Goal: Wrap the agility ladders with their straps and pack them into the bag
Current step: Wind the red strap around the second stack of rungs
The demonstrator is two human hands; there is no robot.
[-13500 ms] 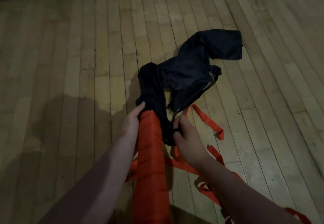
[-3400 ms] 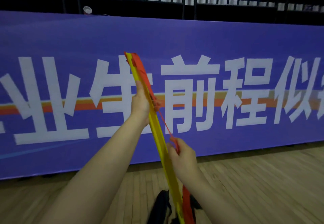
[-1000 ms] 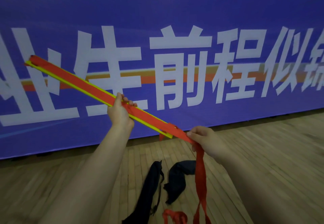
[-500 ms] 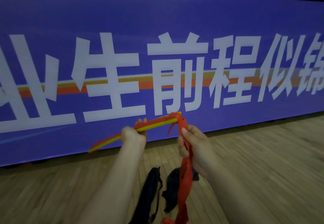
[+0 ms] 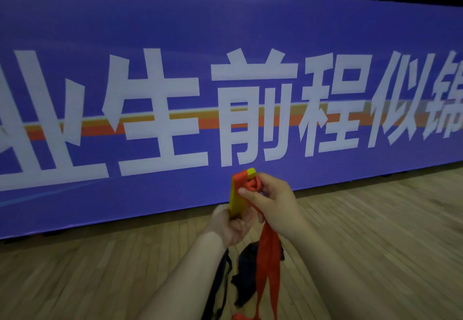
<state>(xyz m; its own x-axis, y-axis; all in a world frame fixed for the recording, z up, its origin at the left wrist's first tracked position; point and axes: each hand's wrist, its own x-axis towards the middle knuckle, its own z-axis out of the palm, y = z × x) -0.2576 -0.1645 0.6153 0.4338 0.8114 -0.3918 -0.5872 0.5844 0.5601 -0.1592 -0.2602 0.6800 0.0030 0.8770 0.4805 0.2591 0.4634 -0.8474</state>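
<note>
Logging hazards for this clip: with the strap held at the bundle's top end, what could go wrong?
The right hand pinches the orange strap at the ladder bundle's tip, so the wrap may slip off. The strap's loose tail hangs over the bag and could tangle. The left hand grips low; rungs might splay.

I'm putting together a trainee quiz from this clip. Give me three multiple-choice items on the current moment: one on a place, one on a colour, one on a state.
1. Where does the dark bag lie?
A. On the wooden floor below the hands
B. On a chair
C. On the person's shoulder

2. What colour is the strap hanging from the right hand?
A. Blue
B. Orange-red
C. White

3. What is the left hand doing?
A. Lying flat on the floor
B. Hanging idle
C. Gripping the folded ladder bundle

Answers: 1 A, the bag lies on the boards beneath the forearms; 2 B, the strap shows orange-red; 3 C, its fingers curl round the bundle's lower end.
</note>
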